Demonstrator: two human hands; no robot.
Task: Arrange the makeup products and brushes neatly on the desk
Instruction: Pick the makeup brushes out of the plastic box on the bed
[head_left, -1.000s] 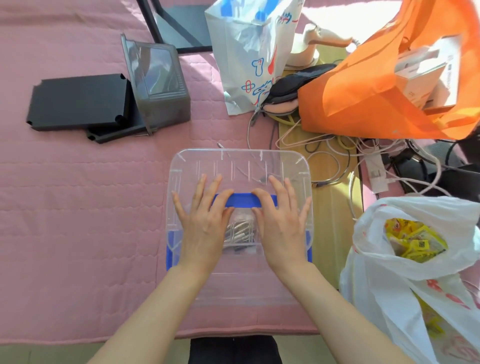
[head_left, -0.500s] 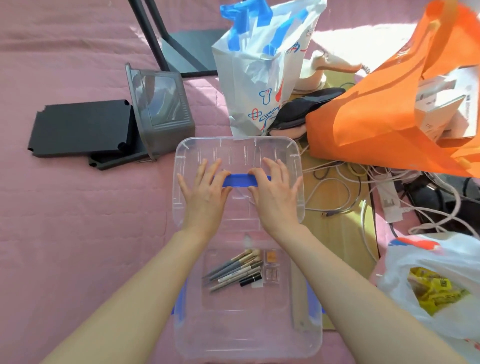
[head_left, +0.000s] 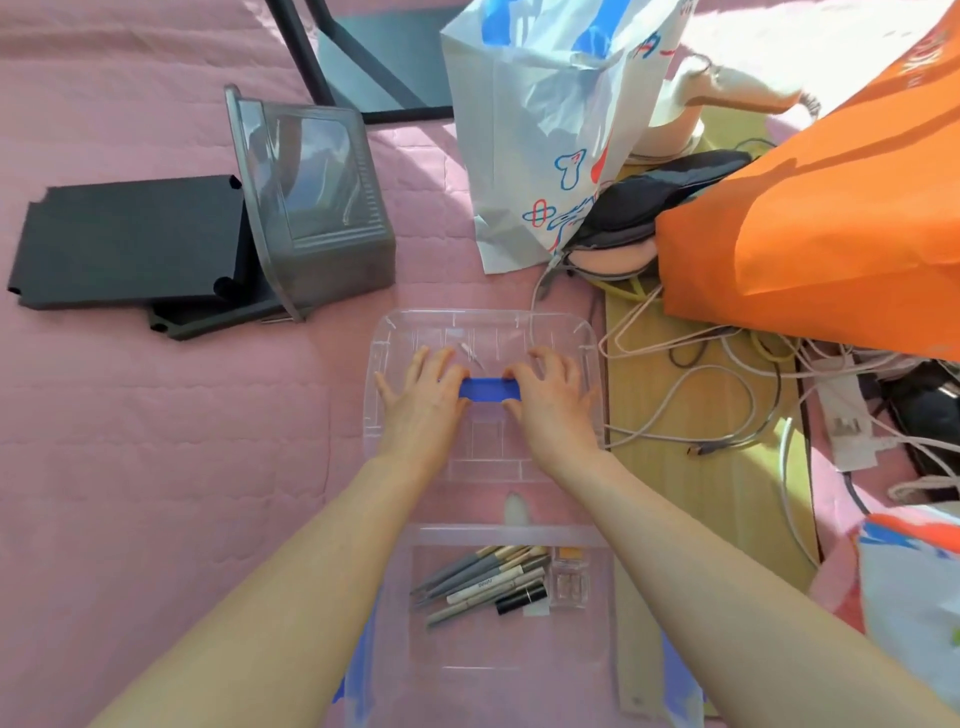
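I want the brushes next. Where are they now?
Head view, bottom centre: the brushes lie in the clear box, between the forearms, below the lid, left of a small clear case.

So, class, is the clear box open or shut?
Open: the lid is off, beyond the box; brushes inside lie uncovered.
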